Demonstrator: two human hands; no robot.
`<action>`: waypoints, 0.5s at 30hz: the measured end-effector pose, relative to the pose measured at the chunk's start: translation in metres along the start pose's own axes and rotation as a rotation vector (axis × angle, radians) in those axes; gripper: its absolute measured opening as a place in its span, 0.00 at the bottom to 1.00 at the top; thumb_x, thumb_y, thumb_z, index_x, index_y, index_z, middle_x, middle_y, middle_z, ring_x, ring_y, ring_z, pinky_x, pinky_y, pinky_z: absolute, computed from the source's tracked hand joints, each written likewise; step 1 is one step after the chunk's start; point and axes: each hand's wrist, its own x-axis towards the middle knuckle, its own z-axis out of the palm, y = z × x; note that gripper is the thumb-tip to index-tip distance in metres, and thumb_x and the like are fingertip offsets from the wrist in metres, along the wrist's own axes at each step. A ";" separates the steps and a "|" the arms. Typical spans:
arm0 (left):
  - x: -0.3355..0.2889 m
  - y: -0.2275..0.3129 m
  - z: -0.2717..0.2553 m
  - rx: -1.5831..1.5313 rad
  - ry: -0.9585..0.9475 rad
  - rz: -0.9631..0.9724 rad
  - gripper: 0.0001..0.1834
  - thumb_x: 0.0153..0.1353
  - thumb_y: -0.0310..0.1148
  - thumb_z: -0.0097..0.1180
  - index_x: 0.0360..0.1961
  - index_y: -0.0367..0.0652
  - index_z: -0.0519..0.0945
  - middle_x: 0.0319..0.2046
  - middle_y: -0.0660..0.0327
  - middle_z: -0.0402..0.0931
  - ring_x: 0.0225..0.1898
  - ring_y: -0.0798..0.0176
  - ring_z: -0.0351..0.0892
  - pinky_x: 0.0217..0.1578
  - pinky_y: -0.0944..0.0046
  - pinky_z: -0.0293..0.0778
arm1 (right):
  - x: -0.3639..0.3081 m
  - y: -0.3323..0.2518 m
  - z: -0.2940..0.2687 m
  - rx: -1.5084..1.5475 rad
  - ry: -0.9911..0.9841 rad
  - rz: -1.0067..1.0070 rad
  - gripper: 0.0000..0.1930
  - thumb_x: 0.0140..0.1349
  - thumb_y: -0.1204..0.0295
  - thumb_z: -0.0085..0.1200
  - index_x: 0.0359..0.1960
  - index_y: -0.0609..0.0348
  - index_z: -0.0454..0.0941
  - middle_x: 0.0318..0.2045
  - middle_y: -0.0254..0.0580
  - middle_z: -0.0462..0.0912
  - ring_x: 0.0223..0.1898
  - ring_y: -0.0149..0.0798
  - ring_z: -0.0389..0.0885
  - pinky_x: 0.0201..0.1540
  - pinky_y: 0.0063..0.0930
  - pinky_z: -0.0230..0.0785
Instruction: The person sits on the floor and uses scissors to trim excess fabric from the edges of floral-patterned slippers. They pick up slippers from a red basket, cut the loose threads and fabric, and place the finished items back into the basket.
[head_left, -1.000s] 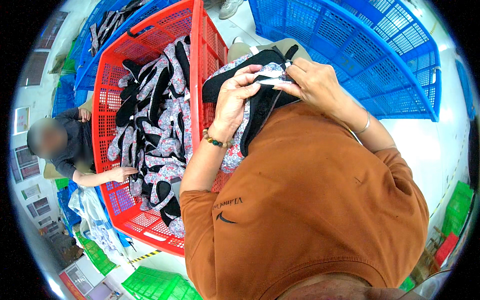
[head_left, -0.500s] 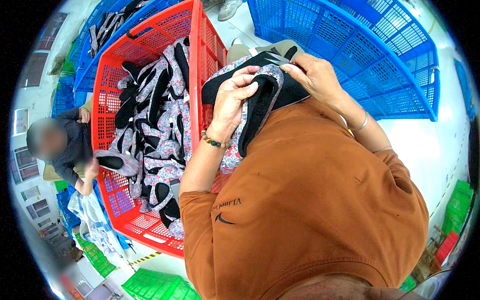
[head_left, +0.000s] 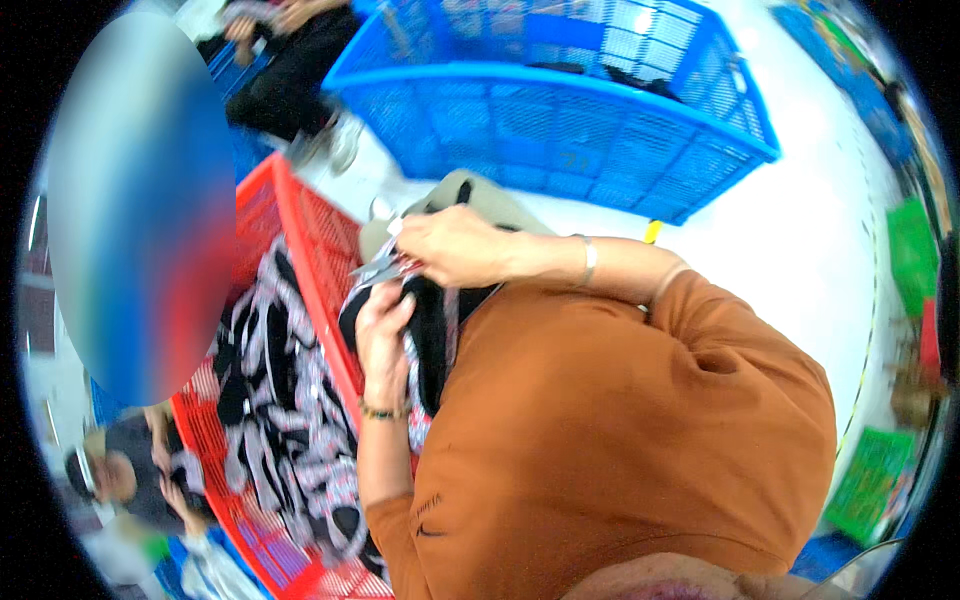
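My right hand (head_left: 455,245) is closed around a pair of scissors (head_left: 378,270), their silver blades pointing left above my left hand. My left hand (head_left: 383,335) grips a slipper (head_left: 432,340) with a black inside and a floral fabric edge. The slipper rests against my lap, and its far end is hidden beneath my hands. Just past the blades, something small and white shows at my right fingertips; I cannot make out what it is.
To my left stands a red plastic crate (head_left: 315,270) heaped with floral and black slippers (head_left: 285,390). A blue crate (head_left: 540,125) stands ahead. Another person (head_left: 140,470) works beyond the red crate, and a seated person's dark-clothed legs (head_left: 285,85) are at the upper left.
The view has swung, so the crates appear shifted. My right hand has come across toward my left, bringing the scissors over the slipper's end. The left hand still holds the slipper.
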 end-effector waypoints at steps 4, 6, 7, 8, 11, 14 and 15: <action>-0.004 0.000 0.003 -0.091 0.009 -0.045 0.12 0.46 0.20 0.54 0.35 0.29 0.76 0.48 0.61 0.69 0.45 0.67 0.70 0.48 0.71 0.64 | -0.003 0.003 -0.018 0.127 0.109 0.112 0.12 0.51 0.64 0.56 0.26 0.60 0.70 0.26 0.48 0.73 0.28 0.53 0.74 0.28 0.41 0.65; 0.003 -0.004 -0.001 -0.117 -0.068 -0.072 0.13 0.47 0.20 0.54 0.36 0.29 0.76 0.48 0.61 0.68 0.45 0.68 0.70 0.48 0.70 0.63 | -0.004 0.005 -0.028 0.180 0.040 0.044 0.15 0.51 0.60 0.56 0.25 0.60 0.71 0.25 0.48 0.74 0.28 0.53 0.74 0.28 0.39 0.65; 0.006 -0.008 -0.001 -0.118 -0.041 -0.056 0.13 0.47 0.20 0.53 0.37 0.29 0.77 0.46 0.60 0.70 0.45 0.67 0.70 0.50 0.70 0.61 | -0.004 -0.004 -0.032 0.206 0.005 0.019 0.15 0.52 0.60 0.55 0.26 0.60 0.72 0.25 0.48 0.74 0.28 0.53 0.74 0.29 0.40 0.66; 0.005 -0.004 0.001 -0.071 -0.056 -0.045 0.15 0.47 0.20 0.53 0.39 0.29 0.76 0.45 0.60 0.70 0.45 0.66 0.70 0.51 0.70 0.60 | -0.004 -0.004 -0.026 0.226 -0.003 -0.054 0.14 0.51 0.61 0.55 0.26 0.61 0.72 0.25 0.48 0.74 0.28 0.53 0.74 0.29 0.40 0.66; 0.010 -0.009 -0.004 0.075 -0.083 -0.011 0.21 0.46 0.18 0.51 0.45 0.28 0.72 0.44 0.58 0.72 0.46 0.65 0.71 0.52 0.69 0.59 | -0.004 0.000 -0.015 0.133 -0.157 -0.098 0.11 0.50 0.66 0.55 0.27 0.62 0.73 0.27 0.49 0.74 0.29 0.53 0.75 0.29 0.41 0.67; -0.004 -0.004 0.005 -0.026 0.004 -0.067 0.24 0.45 0.14 0.49 0.49 0.28 0.69 0.44 0.58 0.72 0.48 0.64 0.71 0.52 0.69 0.61 | -0.004 -0.013 -0.017 0.026 -0.135 -0.130 0.07 0.47 0.71 0.53 0.24 0.63 0.73 0.28 0.47 0.74 0.27 0.49 0.76 0.26 0.38 0.68; -0.009 0.006 0.013 -0.053 0.007 -0.044 0.24 0.45 0.14 0.50 0.49 0.29 0.69 0.44 0.58 0.72 0.48 0.64 0.71 0.52 0.70 0.61 | -0.005 -0.014 -0.016 -0.011 -0.093 -0.172 0.07 0.48 0.71 0.53 0.23 0.63 0.72 0.27 0.47 0.74 0.26 0.47 0.77 0.25 0.36 0.69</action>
